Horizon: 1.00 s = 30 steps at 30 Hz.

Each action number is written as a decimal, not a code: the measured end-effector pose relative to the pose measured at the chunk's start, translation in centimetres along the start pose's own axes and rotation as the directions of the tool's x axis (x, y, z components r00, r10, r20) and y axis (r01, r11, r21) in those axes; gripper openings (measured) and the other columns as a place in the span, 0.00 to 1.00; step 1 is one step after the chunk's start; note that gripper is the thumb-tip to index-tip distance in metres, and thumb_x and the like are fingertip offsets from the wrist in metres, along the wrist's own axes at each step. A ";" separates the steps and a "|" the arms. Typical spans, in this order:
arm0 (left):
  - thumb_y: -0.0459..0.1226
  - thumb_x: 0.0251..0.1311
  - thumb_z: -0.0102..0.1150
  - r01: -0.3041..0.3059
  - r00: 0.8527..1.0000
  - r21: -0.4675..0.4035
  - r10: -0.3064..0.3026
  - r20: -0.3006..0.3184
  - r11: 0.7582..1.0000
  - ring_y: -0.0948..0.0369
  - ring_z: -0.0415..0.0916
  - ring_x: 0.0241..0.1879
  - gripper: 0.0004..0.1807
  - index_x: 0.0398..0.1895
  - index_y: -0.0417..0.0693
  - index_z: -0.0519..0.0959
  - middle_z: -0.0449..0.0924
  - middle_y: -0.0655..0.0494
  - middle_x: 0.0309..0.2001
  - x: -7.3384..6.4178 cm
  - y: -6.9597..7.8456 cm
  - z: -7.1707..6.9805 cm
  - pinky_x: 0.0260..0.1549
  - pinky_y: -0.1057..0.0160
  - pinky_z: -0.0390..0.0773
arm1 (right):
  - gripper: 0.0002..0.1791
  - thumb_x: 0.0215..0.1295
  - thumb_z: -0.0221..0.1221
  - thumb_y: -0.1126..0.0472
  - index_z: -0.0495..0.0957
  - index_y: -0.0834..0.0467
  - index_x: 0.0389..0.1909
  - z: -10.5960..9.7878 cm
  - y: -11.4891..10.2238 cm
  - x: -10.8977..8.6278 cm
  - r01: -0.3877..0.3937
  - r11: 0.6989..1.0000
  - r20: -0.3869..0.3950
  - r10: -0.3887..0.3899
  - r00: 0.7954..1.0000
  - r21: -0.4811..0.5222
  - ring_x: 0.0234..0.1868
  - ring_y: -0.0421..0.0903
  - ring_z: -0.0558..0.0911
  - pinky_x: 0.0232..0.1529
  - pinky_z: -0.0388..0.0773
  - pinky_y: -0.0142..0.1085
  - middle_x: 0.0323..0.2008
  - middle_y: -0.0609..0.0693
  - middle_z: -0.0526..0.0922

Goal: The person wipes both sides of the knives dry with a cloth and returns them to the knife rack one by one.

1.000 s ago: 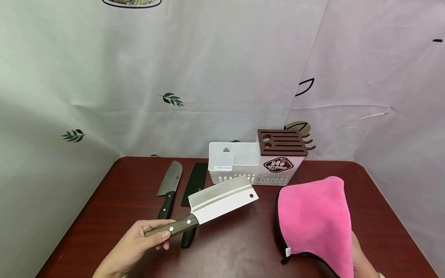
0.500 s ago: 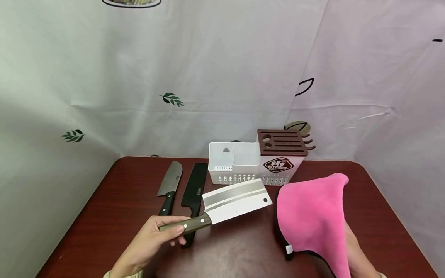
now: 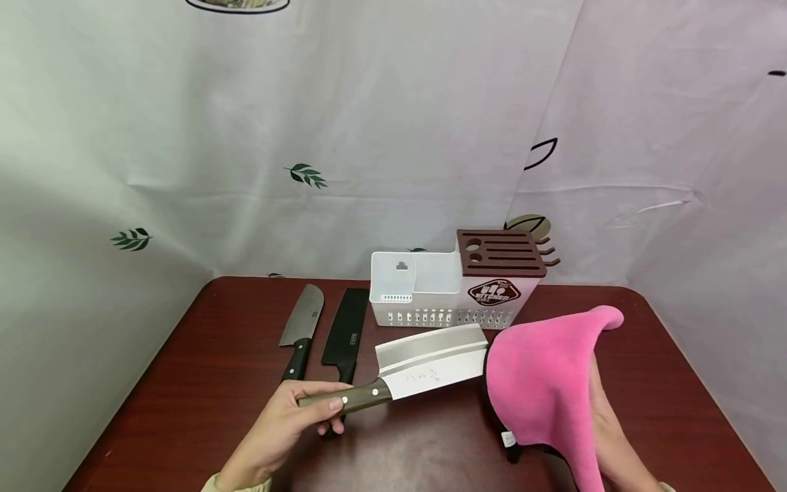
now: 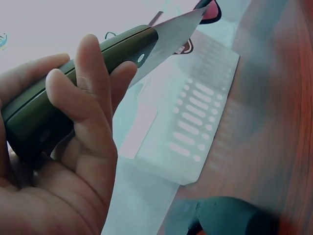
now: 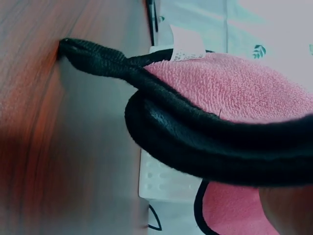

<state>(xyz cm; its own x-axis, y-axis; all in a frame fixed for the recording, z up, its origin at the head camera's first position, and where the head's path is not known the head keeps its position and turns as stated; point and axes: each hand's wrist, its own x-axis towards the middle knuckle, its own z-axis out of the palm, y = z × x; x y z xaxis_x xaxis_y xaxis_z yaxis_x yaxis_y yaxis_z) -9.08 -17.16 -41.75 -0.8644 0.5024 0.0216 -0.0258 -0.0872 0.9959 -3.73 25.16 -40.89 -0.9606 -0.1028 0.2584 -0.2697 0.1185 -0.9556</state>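
Note:
My left hand [image 3: 284, 425] grips the dark olive handle of a cleaver [image 3: 439, 374], its thumb on top near the rivets. The broad steel blade points right, tilted slightly up, and its far end meets the black-trimmed edge of a pink cloth [image 3: 544, 383]. Behind that cloth is my right hand [image 3: 611, 441], holding it up; the fingers are hidden by the fabric. In the left wrist view, curled fingers wrap the cleaver handle [image 4: 128, 45]. The right wrist view shows the cloth's terry pile [image 5: 234, 88], its black binding and a white tag.
Left of centre lie a steel knife with a black handle [image 3: 298, 359] and an all-black knife [image 3: 346, 331], partly behind the left hand. A white perforated knife holder [image 3: 424, 311] with a brown slotted top and side hooks stands at the back of the dark red table [image 3: 184, 383].
The left hand has carried the cleaver rightward until its blade end reaches the cloth. The right hand has shifted slightly left, and the cloth has folded more toward the blade.

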 end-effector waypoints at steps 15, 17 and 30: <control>0.29 0.68 0.57 0.029 1.000 0.011 -0.029 0.006 1.000 0.66 0.79 0.24 0.16 0.54 0.23 0.78 0.86 0.51 0.25 0.4 0.7 1.2 0.24 0.69 0.76 | 0.40 0.78 0.37 0.73 0.32 0.46 0.81 0.7 1.5 0.0 0.080 0.965 0.031 -0.074 0.997 -0.248 0.70 0.33 0.54 0.62 0.52 0.18 0.78 0.48 0.47; 0.30 0.68 0.57 0.029 1.000 0.015 -0.029 0.006 0.999 0.66 0.78 0.23 0.16 0.53 0.24 0.79 0.85 0.53 0.24 0.4 0.8 1.4 0.24 0.69 0.76 | 0.39 0.78 0.36 0.74 0.33 0.48 0.81 0.9 1.9 0.0 0.114 0.956 0.062 -0.101 0.993 -0.270 0.70 0.33 0.54 0.63 0.50 0.19 0.78 0.49 0.48; 0.29 0.69 0.56 0.006 0.999 -0.024 -0.005 0.036 1.000 0.68 0.78 0.23 0.17 0.53 0.21 0.77 0.85 0.56 0.23 0.7 0.5 3.0 0.26 0.70 0.78 | 0.31 0.79 0.43 0.58 0.54 0.71 0.75 2.9 4.1 1.2 0.459 0.613 0.222 -0.424 0.878 -0.643 0.78 0.60 0.48 0.76 0.31 0.43 0.76 0.68 0.51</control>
<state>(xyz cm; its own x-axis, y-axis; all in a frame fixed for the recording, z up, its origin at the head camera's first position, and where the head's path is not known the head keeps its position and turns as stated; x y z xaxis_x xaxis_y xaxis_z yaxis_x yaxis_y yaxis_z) -8.23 -14.24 -40.92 -0.8457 0.5332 0.0194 -0.0433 -0.1047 0.9936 -5.77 22.62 -44.90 -0.7139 -0.3600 0.6007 -0.6495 0.6609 -0.3758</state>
